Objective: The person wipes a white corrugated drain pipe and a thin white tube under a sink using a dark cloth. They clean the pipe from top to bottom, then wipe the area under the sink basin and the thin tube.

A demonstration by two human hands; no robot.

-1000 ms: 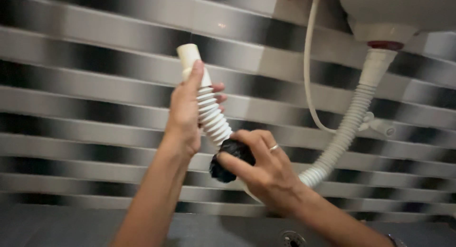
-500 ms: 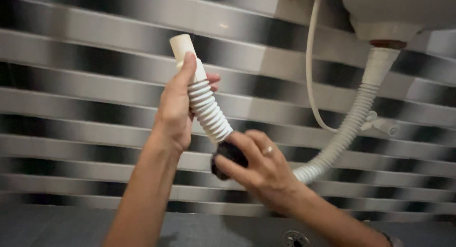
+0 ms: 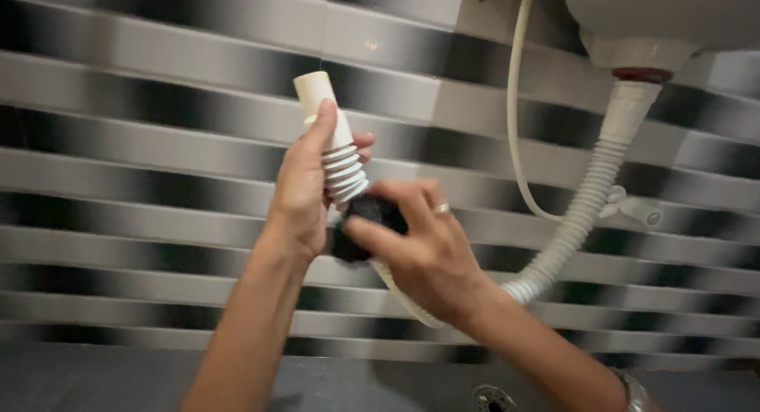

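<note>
From the head view, the left hand point(image 3: 305, 192) grips the bendy white hose point(image 3: 332, 147) near its top end. The right hand point(image 3: 419, 246), just beside it, squeezes a black scrubber point(image 3: 360, 222) around the hose, scrubbing. Next needs firm rubbing along the ridges.

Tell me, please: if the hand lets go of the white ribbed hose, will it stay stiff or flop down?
The corrugated drain hose probably bends easily: it curves in a loop from the basin outlet to the left hand. Its free end would likely sag if released. It looks like light, thin plastic, and the ribs should give the right hand grip.
</note>
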